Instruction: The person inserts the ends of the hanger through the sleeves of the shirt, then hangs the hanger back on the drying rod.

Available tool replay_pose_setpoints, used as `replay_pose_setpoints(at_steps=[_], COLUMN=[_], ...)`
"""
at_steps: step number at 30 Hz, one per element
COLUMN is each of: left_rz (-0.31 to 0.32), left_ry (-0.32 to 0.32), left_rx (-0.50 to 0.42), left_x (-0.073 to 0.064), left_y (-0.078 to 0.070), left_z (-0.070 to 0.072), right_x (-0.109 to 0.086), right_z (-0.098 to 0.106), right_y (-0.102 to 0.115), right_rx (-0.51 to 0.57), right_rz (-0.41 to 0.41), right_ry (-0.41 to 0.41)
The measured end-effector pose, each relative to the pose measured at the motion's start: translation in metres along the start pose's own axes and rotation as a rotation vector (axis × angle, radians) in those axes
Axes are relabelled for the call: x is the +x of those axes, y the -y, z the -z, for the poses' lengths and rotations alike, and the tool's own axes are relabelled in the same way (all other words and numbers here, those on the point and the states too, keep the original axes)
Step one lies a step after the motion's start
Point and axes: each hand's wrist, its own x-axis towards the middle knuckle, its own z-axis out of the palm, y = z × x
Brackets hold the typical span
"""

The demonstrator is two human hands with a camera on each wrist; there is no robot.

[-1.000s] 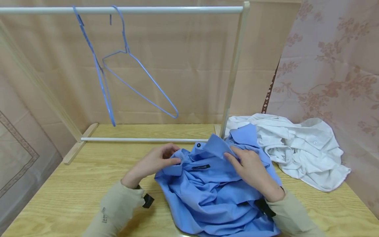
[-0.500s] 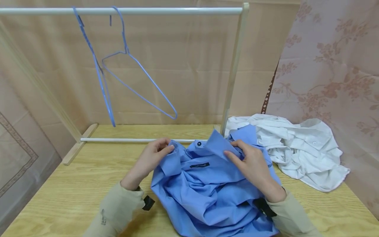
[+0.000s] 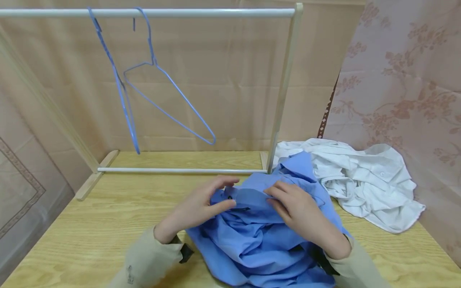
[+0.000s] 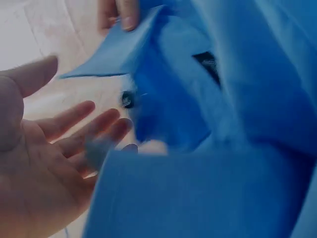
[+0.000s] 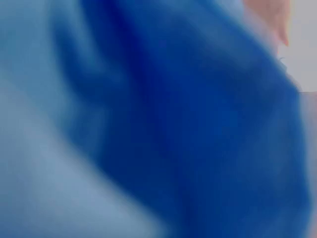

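Observation:
A blue shirt (image 3: 248, 244) lies crumpled on the wooden table, its collar side facing away from me. My left hand (image 3: 196, 208) is at the collar's left end, thumb and fingers spread apart. In the left wrist view that palm (image 4: 44, 173) shows beside a dark button (image 4: 128, 99) and a collar point (image 4: 114, 52), with no cloth gripped. My right hand (image 3: 300, 214) pinches the collar's edge between thumb and fingers. A small black label (image 4: 208, 65) sits inside the neck. Blurred blue cloth (image 5: 173, 124) fills most of the right wrist view.
Behind the shirt stands a clothes rack with a white top bar (image 3: 216, 13) and a low crossbar (image 3: 180, 171). Two blue hangers (image 3: 119, 80) hang from the top bar, towards the left. A white garment (image 3: 363, 180) is heaped at the back right against the patterned curtain (image 3: 407, 88).
My left hand has let go of the collar's left side and moved right along it. The collar has folded lower, partly covering the label. My right hand stays at the collar.

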Motion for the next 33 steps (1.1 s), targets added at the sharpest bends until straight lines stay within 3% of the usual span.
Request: replay_pose_setpoints(at_steps=[2, 6, 10, 12, 18, 22, 27, 30, 33], left_rz=[-0.018, -0.032, -0.025, -0.012, 0.069, 0.172, 0.323, 0.406, 0.470], left_ry=[0.034, 0.128, 0.195, 0.183, 0.040, -0.050, -0.223, -0.340, -0.426], left_rx=[0.056, 0.056, 0.033, 0.028, -0.018, -0.094, -0.215, -0.307, -0.391], left_x=[0.003, 0.010, 0.016, 0.019, 0.025, 0.027, 0.030, 0.033, 0.036], left_y=[-0.003, -0.003, -0.002, -0.003, -0.003, -0.001, 0.005, 0.010, 0.015], left_z=[-0.005, -0.017, -0.026, -0.028, -0.028, -0.028, -0.028, -0.027, -0.026], right_x=[0.000, 0.000, 0.000, 0.000, 0.003, 0.003, -0.002, -0.008, -0.018], right_z=[0.002, 0.004, 0.005, 0.005, 0.009, 0.012, 0.019, 0.025, 0.025], right_y=[0.005, 0.014, 0.018, 0.018, 0.017, 0.018, 0.030, 0.043, 0.057], right_rx=[0.000, 0.016, 0.033, 0.048, 0.127, 0.159, 0.177, 0.183, 0.183], right_rz=[0.067, 0.159, 0.166, 0.140, -0.002, -0.096, -0.157, -0.143, -0.036], right_ry=[-0.011, -0.065, -0.121, -0.146, -0.176, -0.212, -0.242, -0.168, 0.010])
